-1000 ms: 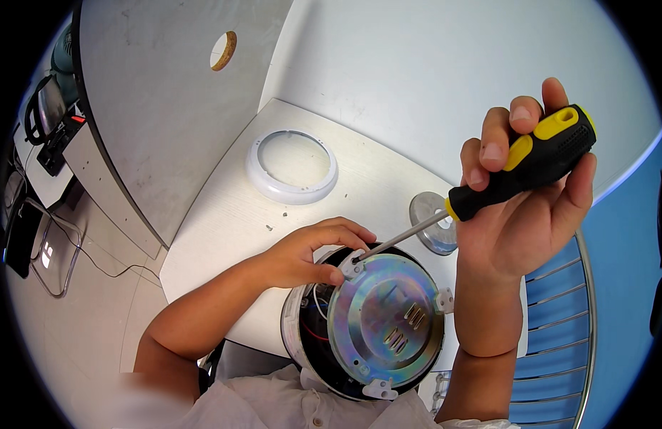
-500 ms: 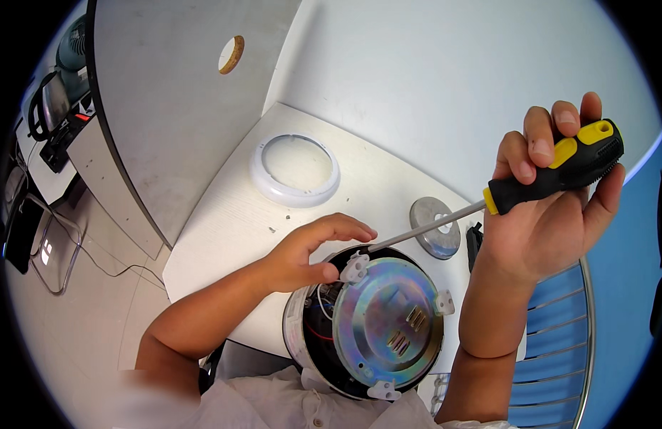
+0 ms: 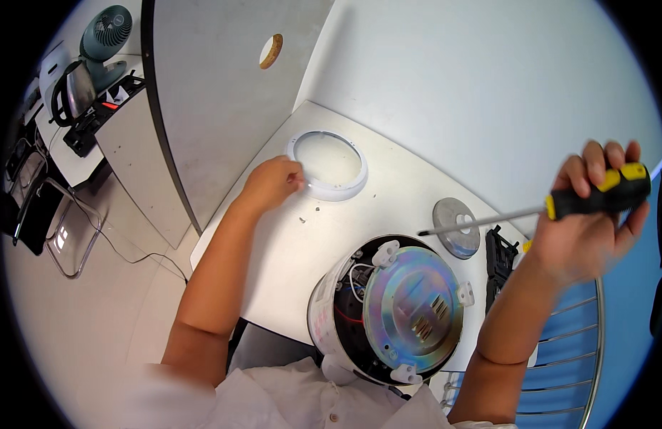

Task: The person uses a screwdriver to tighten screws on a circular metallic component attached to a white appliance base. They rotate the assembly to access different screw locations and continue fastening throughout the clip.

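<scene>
My right hand [image 3: 585, 222] is wrapped round the black-and-yellow handle of a screwdriver [image 3: 608, 189]. Its long steel shaft points left, and the tip is above the table, clear of the appliance body. Fingers pinched together, my left hand [image 3: 272, 184] is at the left edge of a white plastic ring [image 3: 338, 193]; whatever it pinches is hidden. Close to my lap rests a round appliance body [image 3: 324, 314], its underside facing up. A shiny, iridescent metal plate [image 3: 409, 286] with white plastic tabs sits tilted in it, with wires showing beside the plate.
Small screws [image 3: 302, 220] lie on the white table [image 3: 274, 264]. A round metal disc [image 3: 452, 239] and a black tool case [image 3: 499, 257] are to the right. A grey partition [image 3: 209, 93] stands at the left; beyond it are a kettle [image 3: 79, 89] and a fan [image 3: 106, 36].
The screwdriver tip has come away from the plate's upper tab, as my right hand moved right and down. My left hand has gone from that tab to the white ring, fingers closing.
</scene>
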Tool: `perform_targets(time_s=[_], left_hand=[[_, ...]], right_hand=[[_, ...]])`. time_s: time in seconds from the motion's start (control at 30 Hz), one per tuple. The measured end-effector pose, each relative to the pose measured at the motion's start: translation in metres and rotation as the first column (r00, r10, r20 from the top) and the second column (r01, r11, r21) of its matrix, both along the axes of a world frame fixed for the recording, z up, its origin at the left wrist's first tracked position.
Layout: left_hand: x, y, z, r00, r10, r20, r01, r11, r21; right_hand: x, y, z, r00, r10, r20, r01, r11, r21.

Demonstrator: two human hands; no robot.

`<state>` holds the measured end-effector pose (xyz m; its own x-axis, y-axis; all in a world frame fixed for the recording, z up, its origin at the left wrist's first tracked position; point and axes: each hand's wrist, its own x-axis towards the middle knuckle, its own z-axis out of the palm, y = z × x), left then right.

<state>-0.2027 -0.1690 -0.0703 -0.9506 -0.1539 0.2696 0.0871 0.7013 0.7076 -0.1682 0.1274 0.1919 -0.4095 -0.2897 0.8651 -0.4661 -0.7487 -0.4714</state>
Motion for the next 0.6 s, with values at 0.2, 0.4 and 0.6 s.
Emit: perform_targets(time_s=[0.2,0.4,0.6], left_hand=[[-0.017,0.001,-0.036,0.942,-0.295,0.162,0.298,0.955,0.011],[-0.024,0.003,-0.044,0.941,-0.314,0.126,0.323,0.945,-0.061],[-0.015,0.009,-0.032,0.958,-0.237,0.162,0.242,0.97,-0.012]], right_hand=[[0.028,0.069,0.001,0.998,-0.065,-0.007,0.064,0.993,-0.103],[0.051,0.122,-0.001,0.983,-0.176,-0.048,0.166,0.972,-0.166],[0.03,0.122,-0.012,0.898,-0.422,0.125,0.438,0.887,-0.146]])
